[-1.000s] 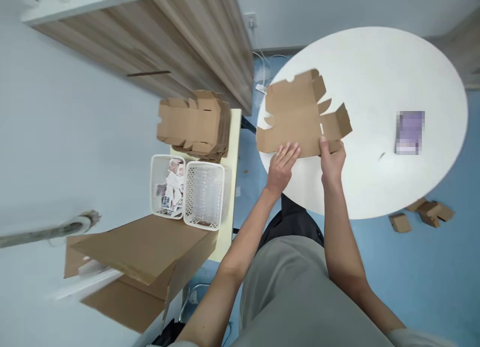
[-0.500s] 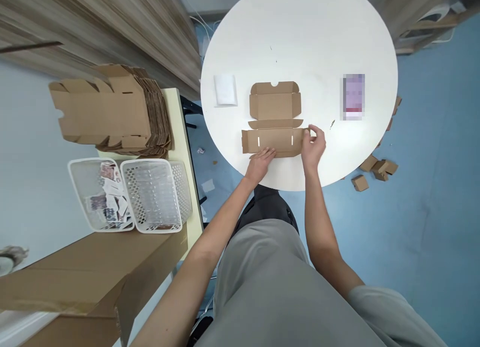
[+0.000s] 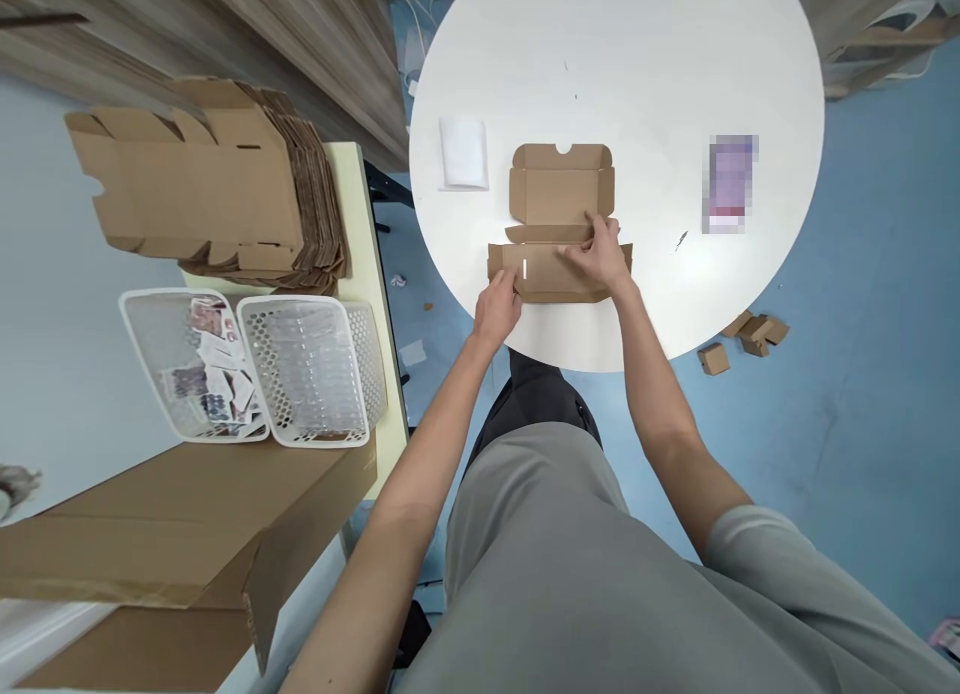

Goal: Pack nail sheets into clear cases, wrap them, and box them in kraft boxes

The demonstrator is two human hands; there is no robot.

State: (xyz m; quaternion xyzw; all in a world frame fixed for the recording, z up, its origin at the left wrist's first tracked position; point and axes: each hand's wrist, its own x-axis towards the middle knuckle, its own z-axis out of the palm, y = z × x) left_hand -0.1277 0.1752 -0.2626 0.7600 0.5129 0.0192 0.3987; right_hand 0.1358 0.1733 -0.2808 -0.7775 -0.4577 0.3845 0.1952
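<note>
A brown cardboard box [image 3: 562, 196] lies unfolded on the white round table, its lid panel spread away from me. The base panel nearest me has raised flaps at its left and right ends, and one pale slot shows on its left part. My left hand [image 3: 498, 306] is closed on the front left corner of that panel, its fingertips curled by the left flap. Across the right part reaches my right hand [image 3: 602, 254], with thumb and forefinger spread; they touch the panel and the middle fold. It covers the right slot.
On the table [image 3: 637, 54] are a white folded packet [image 3: 463, 154] at left and a blurred purple item [image 3: 730, 182] at right. Flat boxes [image 3: 202, 189] are stacked on a side table by two white baskets [image 3: 307, 369]. Small cardboard pieces [image 3: 754, 332] lie on the floor.
My right hand has left the box's right end and moved left over the base panel to the fold. My left hand has slid left to the front left corner. The view has shifted slightly.
</note>
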